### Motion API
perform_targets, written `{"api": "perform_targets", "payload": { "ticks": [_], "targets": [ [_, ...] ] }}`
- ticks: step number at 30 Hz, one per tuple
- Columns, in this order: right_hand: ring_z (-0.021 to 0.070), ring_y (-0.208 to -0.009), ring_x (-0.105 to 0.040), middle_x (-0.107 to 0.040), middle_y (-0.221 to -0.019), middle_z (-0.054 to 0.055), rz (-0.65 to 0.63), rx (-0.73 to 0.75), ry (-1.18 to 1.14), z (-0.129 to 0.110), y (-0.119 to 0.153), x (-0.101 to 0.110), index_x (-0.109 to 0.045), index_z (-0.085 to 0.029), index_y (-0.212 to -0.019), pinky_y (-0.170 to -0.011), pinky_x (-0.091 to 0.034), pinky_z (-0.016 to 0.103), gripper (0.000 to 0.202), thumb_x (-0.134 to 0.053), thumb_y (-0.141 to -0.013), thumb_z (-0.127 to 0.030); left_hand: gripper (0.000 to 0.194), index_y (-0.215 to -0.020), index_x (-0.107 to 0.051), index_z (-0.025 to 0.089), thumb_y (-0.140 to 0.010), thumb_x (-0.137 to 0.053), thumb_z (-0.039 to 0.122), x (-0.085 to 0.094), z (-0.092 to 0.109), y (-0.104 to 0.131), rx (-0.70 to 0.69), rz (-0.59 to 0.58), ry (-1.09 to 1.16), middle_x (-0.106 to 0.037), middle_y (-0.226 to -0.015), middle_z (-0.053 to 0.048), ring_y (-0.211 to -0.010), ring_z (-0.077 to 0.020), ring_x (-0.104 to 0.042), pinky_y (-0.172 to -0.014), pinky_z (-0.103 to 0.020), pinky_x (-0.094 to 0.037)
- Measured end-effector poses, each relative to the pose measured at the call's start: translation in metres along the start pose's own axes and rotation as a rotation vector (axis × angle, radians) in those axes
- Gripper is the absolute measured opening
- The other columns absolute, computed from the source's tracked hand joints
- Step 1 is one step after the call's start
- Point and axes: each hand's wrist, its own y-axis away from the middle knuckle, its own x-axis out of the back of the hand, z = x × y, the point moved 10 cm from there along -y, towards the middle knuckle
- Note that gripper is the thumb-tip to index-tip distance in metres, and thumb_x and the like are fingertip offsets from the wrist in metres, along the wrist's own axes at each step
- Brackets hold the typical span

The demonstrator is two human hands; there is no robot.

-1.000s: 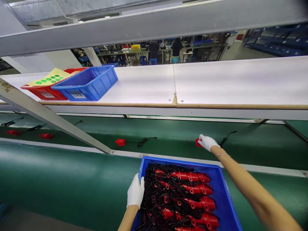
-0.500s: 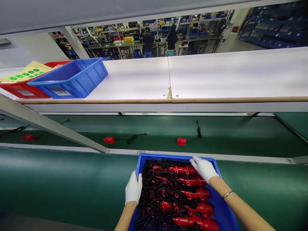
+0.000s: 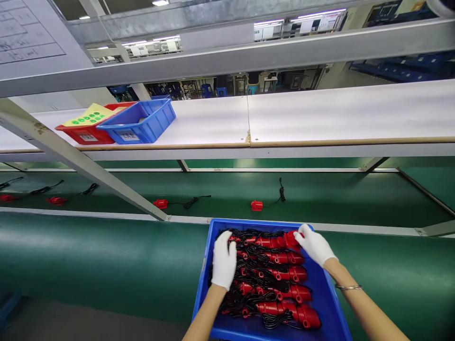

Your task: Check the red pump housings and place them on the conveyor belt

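A blue bin [image 3: 322, 303] sits in front of me, filled with rows of red plastic corded units [image 3: 293, 273] and bundled black cords [image 3: 275, 319]. My left hand [image 3: 223, 263], white-gloved, is inside the bin's left side, fingers bent over the cords at the left end of the far row. Its fingertips are partly hidden among them. At the far right corner my right hand [image 3: 314, 244], also gloved, pinches the end of a red unit [image 3: 291, 240] in that row. The bin's right side shows bare blue floor.
Beyond the bin runs a green belt [image 3: 220, 187] carrying several red units with cords, one nearby [image 3: 256, 205]. A white shelf [image 3: 337, 113] above holds a blue box [image 3: 142, 124] and a red box [image 3: 88, 136]. A slanted grey post [image 3: 92, 170] stands left.
My left hand has left the bin's left rim and moved inside over the cords. My right hand has shifted right, onto the far row's end. The view has tilted up.
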Motion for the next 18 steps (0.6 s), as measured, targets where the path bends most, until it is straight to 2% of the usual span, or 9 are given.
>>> {"api": "perform_targets", "payload": {
  "ticks": [2, 4, 6, 7, 9, 11, 14, 16, 18],
  "targets": [
    [0.0127, -0.069, -0.055, -0.059, -0.075, -0.001, 0.008, 0.074, -0.088, -0.022, 0.022, 0.024, -0.051, -0.020, -0.094, -0.070, -0.045, 0.026, 0.033, -0.037, -0.099, -0.048, 0.043, -0.134, -0.053, 0.020, -0.097, -0.044, 0.041, -0.034, 0.039, 0.014, 0.049, -0.162, 0.292, -0.053, -0.142, -0.013, -0.134, -0.0253, -0.047, -0.117, -0.047, -0.031],
    [0.0113, -0.067, -0.052, -0.058, -0.073, -0.003, -0.018, 0.163, -0.208, -0.054, 0.049, 0.043, -0.048, -0.021, -0.087, -0.064, -0.043, 0.023, 0.038, -0.037, -0.097, -0.056, 0.059, -0.143, -0.042, 0.020, -0.094, -0.052, 0.049, -0.063, 0.084, 0.032, 0.062, -0.332, 0.575, -0.046, -0.148, -0.016, -0.136, -0.0267, -0.045, -0.116, -0.045, -0.033],
    [0.0108, -0.062, -0.049, -0.055, -0.067, -0.004, -0.052, 0.228, -0.383, -0.086, 0.076, 0.057, -0.046, -0.021, -0.083, -0.060, -0.042, 0.022, 0.040, -0.039, -0.095, -0.059, 0.079, -0.151, -0.026, 0.019, -0.089, -0.059, 0.054, -0.070, 0.125, 0.047, 0.036, -0.408, 0.778, -0.044, -0.149, -0.017, -0.134, -0.0257, -0.047, -0.115, -0.042, -0.035],
    [0.0110, -0.061, -0.048, -0.053, -0.065, -0.004, -0.059, 0.249, -0.474, -0.100, 0.090, 0.063, -0.047, -0.022, -0.082, -0.059, -0.041, 0.022, 0.040, -0.040, -0.094, -0.059, 0.078, -0.150, -0.025, 0.020, -0.089, -0.058, 0.057, -0.066, 0.136, 0.051, 0.067, -0.382, 0.846, -0.048, -0.144, -0.016, -0.129, -0.0244, -0.051, -0.113, -0.040, -0.037],
    [0.0123, -0.062, -0.052, -0.057, -0.067, -0.003, -0.016, 0.259, -0.600, -0.117, 0.113, 0.073, -0.051, -0.022, -0.088, -0.061, -0.044, 0.024, 0.038, -0.042, -0.093, -0.059, 0.063, -0.141, -0.039, 0.022, -0.093, -0.045, 0.063, -0.051, 0.145, 0.055, 0.175, -0.292, 0.938, -0.055, -0.134, -0.012, -0.123, -0.0221, -0.054, -0.110, -0.037, -0.040],
    [0.0148, -0.073, -0.060, -0.065, -0.082, 0.000, 0.086, 0.231, -0.566, -0.120, 0.131, 0.077, -0.056, -0.023, -0.102, -0.068, -0.048, 0.026, 0.039, -0.045, -0.092, -0.059, 0.057, -0.127, -0.052, 0.023, -0.095, -0.032, 0.066, -0.038, 0.149, 0.059, 0.278, -0.241, 1.021, -0.060, -0.123, -0.008, -0.116, -0.0212, -0.057, -0.106, -0.036, -0.043],
    [0.0202, -0.089, -0.067, -0.070, -0.106, 0.004, 0.150, 0.202, -0.365, -0.120, 0.150, 0.064, -0.056, -0.026, -0.118, -0.078, -0.053, 0.032, 0.047, -0.051, -0.086, -0.060, 0.055, -0.116, -0.055, 0.023, -0.096, -0.029, 0.066, -0.024, 0.155, 0.066, 0.344, -0.225, 1.107, -0.063, -0.111, -0.005, -0.106, -0.0195, -0.059, -0.101, -0.034, -0.046],
    [0.0219, -0.087, -0.070, -0.071, -0.107, 0.004, 0.140, 0.219, -0.254, -0.122, 0.158, 0.049, -0.058, -0.026, -0.118, -0.076, -0.055, 0.034, 0.047, -0.050, -0.085, -0.059, 0.050, -0.113, -0.057, 0.024, -0.097, -0.030, 0.064, -0.017, 0.152, 0.072, 0.360, -0.182, 1.107, -0.063, -0.107, -0.004, -0.102, -0.0181, -0.059, -0.099, -0.032, -0.046],
    [0.0215, -0.081, -0.071, -0.073, -0.102, 0.004, 0.188, 0.275, -0.200, -0.127, 0.167, 0.044, -0.059, -0.026, -0.113, -0.071, -0.056, 0.034, 0.043, -0.049, -0.084, -0.056, 0.047, -0.111, -0.058, 0.024, -0.097, -0.033, 0.062, -0.013, 0.148, 0.079, 0.362, -0.138, 1.108, -0.064, -0.107, -0.004, -0.100, -0.0176, -0.059, -0.097, -0.030, -0.046]
  ]
}}
